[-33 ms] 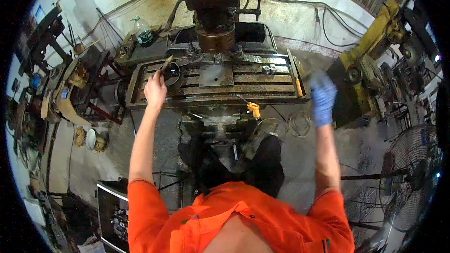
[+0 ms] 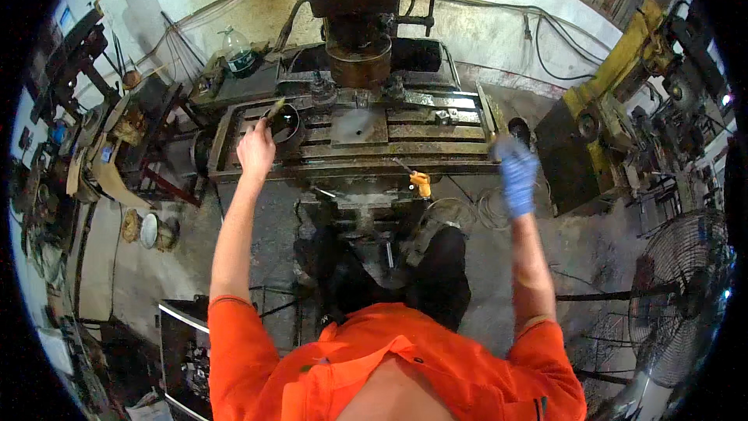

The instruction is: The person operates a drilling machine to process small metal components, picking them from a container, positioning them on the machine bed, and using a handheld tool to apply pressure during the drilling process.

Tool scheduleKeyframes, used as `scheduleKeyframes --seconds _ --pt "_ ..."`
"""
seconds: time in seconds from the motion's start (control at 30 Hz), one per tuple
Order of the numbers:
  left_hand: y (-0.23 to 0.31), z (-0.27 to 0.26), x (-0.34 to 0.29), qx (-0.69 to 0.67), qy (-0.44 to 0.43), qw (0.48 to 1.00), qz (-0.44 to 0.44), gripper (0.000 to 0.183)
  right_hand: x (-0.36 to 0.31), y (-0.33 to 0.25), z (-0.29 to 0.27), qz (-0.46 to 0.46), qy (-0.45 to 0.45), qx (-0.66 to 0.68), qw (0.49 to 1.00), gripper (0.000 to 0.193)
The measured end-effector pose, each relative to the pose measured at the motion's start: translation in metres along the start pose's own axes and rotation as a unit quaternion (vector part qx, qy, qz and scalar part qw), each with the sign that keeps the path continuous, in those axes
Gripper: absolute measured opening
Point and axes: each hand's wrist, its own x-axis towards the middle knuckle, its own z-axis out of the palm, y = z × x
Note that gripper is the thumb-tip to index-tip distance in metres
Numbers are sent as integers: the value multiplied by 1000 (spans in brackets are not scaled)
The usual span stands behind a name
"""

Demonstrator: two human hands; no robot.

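Note:
My left hand [image 2: 255,148] is bare and closed around a thin tool with a tan end [image 2: 276,107], which looks like a brush. Under that tool sits a dark round bowl [image 2: 294,131] on the left part of the slotted machine table [image 2: 421,148]. My right hand [image 2: 516,175], in a blue glove, is at the table's right end, over the handle of a file [image 2: 486,105]. The file's blade points away from me. The glove covers most of the handle, and its fingers are too blurred to show whether they grip.
A milling machine head [image 2: 358,62] hangs over a flat plate [image 2: 354,126] on the table. A yellow-handled tool [image 2: 421,183] is at the table's front edge. A black round object [image 2: 519,131] lies beyond my right hand. A fan [image 2: 678,296] stands at right, a plastic bottle [image 2: 238,54] at far left.
My right hand has moved left and slightly nearer to me, onto the file's handle. The black round object beyond it now shows. My left hand has barely moved.

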Motion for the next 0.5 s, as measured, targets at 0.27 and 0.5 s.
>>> scheduleKeyframes --seconds 0.27,0.5 --pt "-7 -22 -4 15 -147 989 12 36 -183 193 72 480 -292 54 825 42" --pt "-50 -46 -18 -135 -84 986 -56 35 -210 178 113 407 -160 -23 899 22"
